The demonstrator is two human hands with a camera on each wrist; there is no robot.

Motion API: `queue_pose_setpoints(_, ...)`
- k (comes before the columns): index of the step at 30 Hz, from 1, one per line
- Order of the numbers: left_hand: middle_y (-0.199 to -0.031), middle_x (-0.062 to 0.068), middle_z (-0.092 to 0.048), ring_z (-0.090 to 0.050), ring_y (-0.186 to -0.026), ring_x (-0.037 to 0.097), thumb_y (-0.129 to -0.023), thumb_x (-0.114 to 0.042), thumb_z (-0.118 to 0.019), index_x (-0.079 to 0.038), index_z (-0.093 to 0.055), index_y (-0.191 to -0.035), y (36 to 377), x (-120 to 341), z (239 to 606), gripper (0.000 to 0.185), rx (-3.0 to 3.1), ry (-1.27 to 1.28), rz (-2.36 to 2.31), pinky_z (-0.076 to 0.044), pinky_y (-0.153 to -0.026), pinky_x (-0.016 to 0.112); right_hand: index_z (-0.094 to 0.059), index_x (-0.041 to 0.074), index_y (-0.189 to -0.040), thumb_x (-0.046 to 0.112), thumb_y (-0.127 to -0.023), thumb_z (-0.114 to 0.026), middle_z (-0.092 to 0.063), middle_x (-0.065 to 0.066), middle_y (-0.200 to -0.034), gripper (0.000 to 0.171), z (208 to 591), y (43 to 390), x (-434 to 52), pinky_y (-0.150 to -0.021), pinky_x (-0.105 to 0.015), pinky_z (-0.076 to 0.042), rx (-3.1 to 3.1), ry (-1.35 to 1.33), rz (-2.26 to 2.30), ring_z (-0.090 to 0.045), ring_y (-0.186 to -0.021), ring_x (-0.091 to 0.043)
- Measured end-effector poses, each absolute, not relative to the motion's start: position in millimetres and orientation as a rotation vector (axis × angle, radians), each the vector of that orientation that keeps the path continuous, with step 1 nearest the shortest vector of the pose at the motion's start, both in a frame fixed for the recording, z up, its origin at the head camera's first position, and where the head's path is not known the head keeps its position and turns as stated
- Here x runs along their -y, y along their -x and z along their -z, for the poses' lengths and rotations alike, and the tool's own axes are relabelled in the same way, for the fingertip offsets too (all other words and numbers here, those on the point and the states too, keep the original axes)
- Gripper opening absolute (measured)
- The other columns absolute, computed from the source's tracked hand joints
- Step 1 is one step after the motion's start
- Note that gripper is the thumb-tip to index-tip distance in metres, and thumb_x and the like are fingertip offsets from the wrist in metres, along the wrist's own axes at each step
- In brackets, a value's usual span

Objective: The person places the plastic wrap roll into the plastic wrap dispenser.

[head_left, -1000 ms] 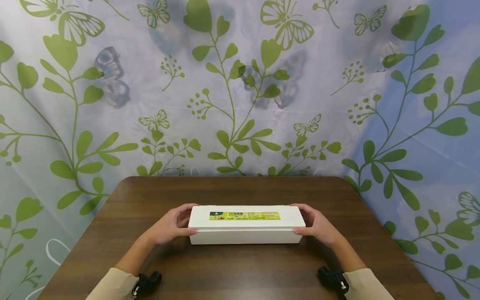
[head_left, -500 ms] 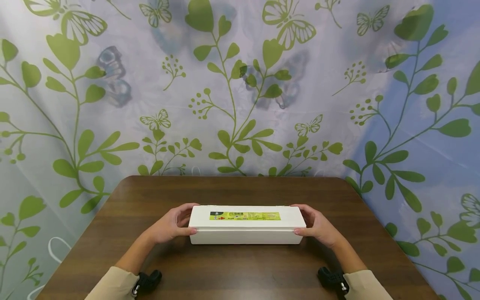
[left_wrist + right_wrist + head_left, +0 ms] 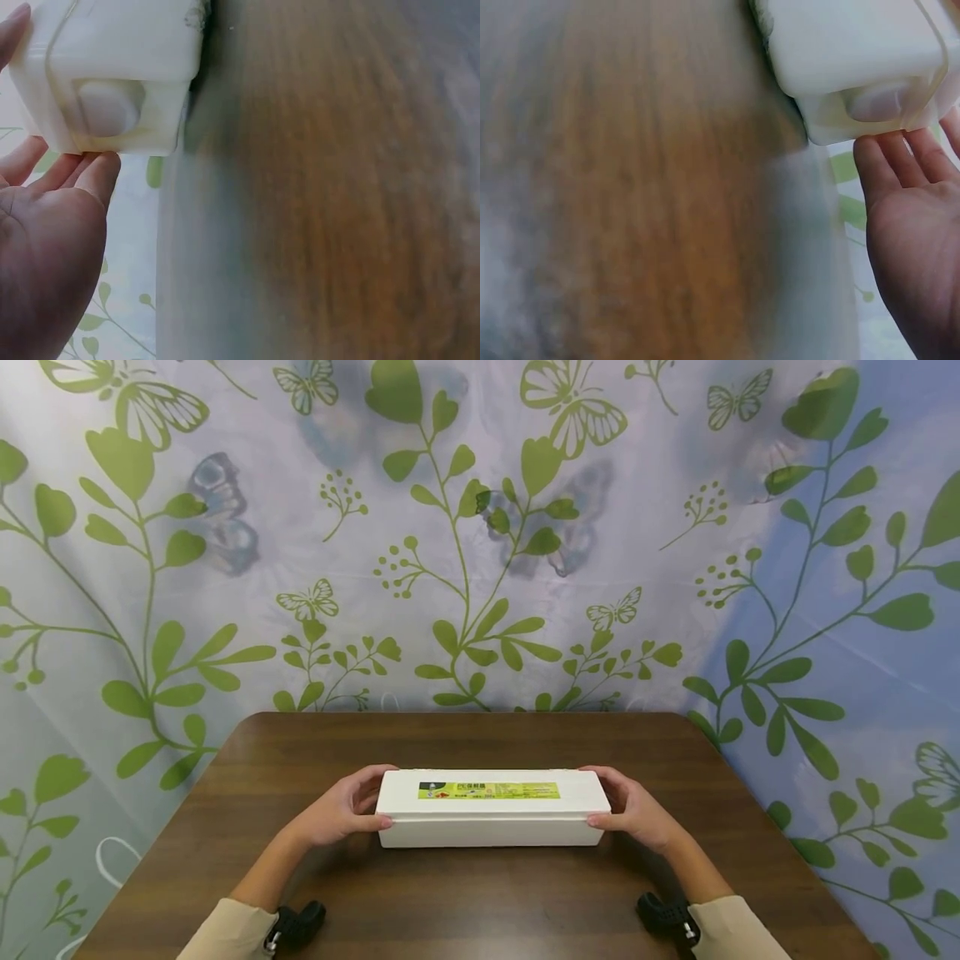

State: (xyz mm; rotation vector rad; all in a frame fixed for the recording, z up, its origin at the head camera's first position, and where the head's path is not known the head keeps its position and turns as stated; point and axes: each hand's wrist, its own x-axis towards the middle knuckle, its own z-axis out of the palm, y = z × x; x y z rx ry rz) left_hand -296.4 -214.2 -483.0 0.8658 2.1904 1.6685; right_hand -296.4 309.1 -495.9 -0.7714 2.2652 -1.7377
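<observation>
While the long white box [image 3: 489,808] is lying lengthwise on the brown table [image 3: 480,893], we are cupping its ends, our left hand [image 3: 341,810] and right hand [image 3: 637,814] each curling fingers and thumb around an end.

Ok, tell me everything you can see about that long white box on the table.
The white box is long, lidded and looks like plastic, with a yellow-green label along its top. It lies flat, lengthwise across the brown wooden table. The left hand and right hand grip its two ends, each with a round recess.
</observation>
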Motion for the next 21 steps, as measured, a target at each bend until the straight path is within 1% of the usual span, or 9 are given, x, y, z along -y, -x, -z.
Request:
queue_pose_setpoints(3,-0.152,0.018,-0.044,-0.046,-0.141,0.029,-0.086,-0.011,-0.082,-0.006,-0.041,-0.150,297.5,213.9,481.3,0.076,-2.195,-0.863,-1.668,-0.044,-0.108,0.016,-0.040,0.002,-0.150,0.002,-0.087,-0.076,-0.056,-0.006,-0.138,0.072,494.3,297.4,-309.7,-0.089,-0.031,-0.058,-2.259,0.764,1.742,-0.061,-0.114,-0.014)
queue_pose_setpoints(6,-0.152,0.018,-0.045,-0.043,-0.143,0.036,-0.085,-0.012,-0.084,-0.006,-0.042,-0.149,298.1,213.5,480.4,0.077,-2.211,-0.854,-1.670,-0.043,-0.110,0.017,-0.041,0.003,-0.150,0.002,-0.087,-0.077,-0.056,-0.008,-0.139,0.072,492.5,298.6,-310.3,-0.090,-0.031,-0.058,-2.261,0.764,1.731,-0.061,-0.115,-0.015)
queue_pose_setpoints(13,-0.153,0.018,-0.046,-0.041,-0.146,0.039,-0.086,-0.013,-0.083,-0.005,-0.044,-0.149,298.3,212.7,479.3,0.075,-2.234,-0.836,-1.663,-0.043,-0.111,0.018,-0.042,0.001,-0.148,0.001,-0.086,-0.078,-0.055,-0.017,-0.139,0.072,490.0,299.7,-311.1,-0.089,-0.031,-0.058,-2.282,0.771,1.701,-0.062,-0.114,-0.015)
queue_pose_setpoints(17,-0.153,0.018,-0.046,-0.040,-0.146,0.039,-0.086,-0.014,-0.083,-0.005,-0.044,-0.149,298.4,213.7,479.2,0.075,-2.231,-0.840,-1.656,-0.043,-0.111,0.018,-0.042,0.002,-0.148,0.002,-0.085,-0.079,-0.054,-0.017,-0.139,0.073,491.6,301.6,-311.3,-0.089,-0.031,-0.058,-2.280,0.777,1.690,-0.062,-0.113,-0.015)
queue_pose_setpoints(21,-0.155,0.020,-0.043,-0.038,-0.147,0.041,-0.087,-0.013,-0.082,-0.004,-0.041,-0.151,300.5,218.0,479.8,0.077,-2.224,-0.856,-1.633,-0.042,-0.113,0.019,-0.037,-0.001,-0.151,0.002,-0.087,-0.077,-0.051,-0.019,-0.144,0.076,490.4,306.1,-313.3,-0.091,-0.029,-0.057,-2.255,0.823,1.686,-0.060,-0.117,-0.012)
